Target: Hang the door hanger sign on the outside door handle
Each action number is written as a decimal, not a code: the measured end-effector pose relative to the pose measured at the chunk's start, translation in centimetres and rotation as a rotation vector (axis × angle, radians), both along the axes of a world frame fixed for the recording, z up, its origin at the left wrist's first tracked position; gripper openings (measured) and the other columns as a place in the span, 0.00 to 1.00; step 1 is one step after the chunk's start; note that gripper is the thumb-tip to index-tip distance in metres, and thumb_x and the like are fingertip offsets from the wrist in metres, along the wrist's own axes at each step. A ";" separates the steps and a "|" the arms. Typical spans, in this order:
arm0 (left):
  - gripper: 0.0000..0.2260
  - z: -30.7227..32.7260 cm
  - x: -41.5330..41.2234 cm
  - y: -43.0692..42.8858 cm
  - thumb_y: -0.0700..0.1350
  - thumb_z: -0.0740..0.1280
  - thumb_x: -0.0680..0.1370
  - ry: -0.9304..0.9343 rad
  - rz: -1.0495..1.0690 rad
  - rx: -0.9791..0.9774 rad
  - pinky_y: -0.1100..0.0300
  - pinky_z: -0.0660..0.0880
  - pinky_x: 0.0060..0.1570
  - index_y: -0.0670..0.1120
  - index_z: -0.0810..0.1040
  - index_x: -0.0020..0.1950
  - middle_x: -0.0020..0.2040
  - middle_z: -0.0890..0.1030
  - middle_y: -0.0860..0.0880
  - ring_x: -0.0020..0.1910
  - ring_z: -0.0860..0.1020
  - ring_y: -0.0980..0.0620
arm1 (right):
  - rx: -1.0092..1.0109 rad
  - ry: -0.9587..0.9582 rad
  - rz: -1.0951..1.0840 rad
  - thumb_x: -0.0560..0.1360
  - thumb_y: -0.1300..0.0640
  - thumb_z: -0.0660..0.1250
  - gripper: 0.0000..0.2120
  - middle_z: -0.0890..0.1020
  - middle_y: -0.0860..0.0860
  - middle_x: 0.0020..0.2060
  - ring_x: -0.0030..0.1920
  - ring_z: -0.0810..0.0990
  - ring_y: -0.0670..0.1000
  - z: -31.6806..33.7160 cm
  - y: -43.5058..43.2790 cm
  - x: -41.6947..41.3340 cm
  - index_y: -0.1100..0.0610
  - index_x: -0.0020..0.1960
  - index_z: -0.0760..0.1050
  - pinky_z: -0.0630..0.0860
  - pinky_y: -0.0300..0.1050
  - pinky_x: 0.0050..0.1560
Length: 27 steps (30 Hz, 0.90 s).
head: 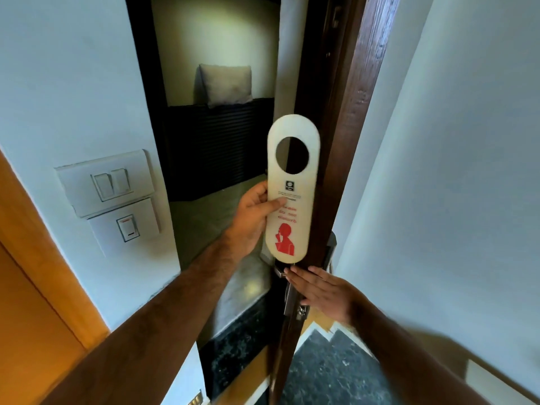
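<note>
Two hands, one sign, one door. Right hand [317, 290]: fingers flat and spread against dark door [347, 135] edge near metal handle [290, 299]. Left hand [254, 213]: fingers pinching cream door hanger sign [292, 194] upright; round hole on top, red figure below.

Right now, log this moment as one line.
left hand: holds door hanger sign upright | right hand: flat on door edge | sign: not hung

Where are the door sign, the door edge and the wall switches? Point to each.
door sign [287, 229]: head view, on its lower printed face.
door edge [347, 141]: head view, on the dark wood.
wall switches [109, 184]: head view, on the upper rocker pair.
</note>
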<state>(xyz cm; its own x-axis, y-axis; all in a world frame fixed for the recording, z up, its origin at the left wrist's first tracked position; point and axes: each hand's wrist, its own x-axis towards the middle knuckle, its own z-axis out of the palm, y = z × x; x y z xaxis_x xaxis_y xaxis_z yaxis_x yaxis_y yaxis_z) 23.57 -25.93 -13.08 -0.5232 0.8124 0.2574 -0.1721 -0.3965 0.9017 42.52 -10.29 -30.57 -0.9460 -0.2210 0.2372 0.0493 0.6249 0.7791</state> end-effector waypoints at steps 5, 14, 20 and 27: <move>0.09 -2.7 -1.7 0.9 0.32 0.62 0.78 -0.035 0.109 -0.277 0.53 0.81 0.41 0.43 0.78 0.50 0.44 0.85 0.43 0.39 0.83 0.46 | 0.044 -0.002 -0.038 0.85 0.41 0.55 0.33 0.52 0.55 0.82 0.81 0.48 0.52 -0.8 1.6 1.5 0.59 0.82 0.54 0.37 0.52 0.80; 0.21 -7.4 -2.3 1.4 0.57 0.70 0.76 0.138 -0.050 -0.867 0.60 0.66 0.36 0.49 0.71 0.64 0.38 0.69 0.51 0.38 0.75 0.48 | 0.067 0.041 0.040 0.84 0.40 0.57 0.34 0.54 0.52 0.82 0.81 0.50 0.49 -1.1 3.6 3.1 0.58 0.82 0.55 0.41 0.49 0.80; 0.13 -12.3 -4.3 4.3 0.43 0.58 0.85 0.323 -0.010 -0.982 0.59 0.69 0.38 0.48 0.73 0.41 0.43 0.75 0.46 0.36 0.73 0.53 | 0.061 -0.003 0.037 0.84 0.41 0.57 0.33 0.53 0.53 0.82 0.81 0.50 0.49 -1.0 4.4 3.9 0.58 0.82 0.56 0.39 0.49 0.80; 0.15 -15.2 -4.7 6.7 0.39 0.62 0.82 0.805 0.043 -1.098 0.55 0.76 0.55 0.43 0.77 0.69 0.65 0.80 0.40 0.61 0.79 0.41 | 0.058 0.000 0.085 0.85 0.42 0.54 0.31 0.54 0.53 0.82 0.81 0.52 0.49 -0.8 4.7 4.1 0.58 0.82 0.55 0.50 0.45 0.79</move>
